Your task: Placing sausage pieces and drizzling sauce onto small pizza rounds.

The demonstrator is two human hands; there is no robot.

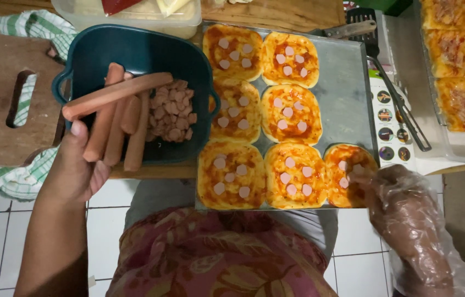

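Topping step, by the look of it: the gloved right hand (pixel 403 206) sets sausage slices on the last mini pizza (pixel 348 175) on the tray (pixel 348 93) — its grip loosely curled, contents unclear. The left hand (pixel 76 168) grips the teal bowl (pixel 133 49) of sausages; more slices come next.

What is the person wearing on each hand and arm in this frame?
The left hand is bare, and its forearm shows no sleeve, glove, watch or ring. The right hand wears a loose, clear plastic glove, crinkled and baggy, that runs past the wrist and flares open over the forearm.
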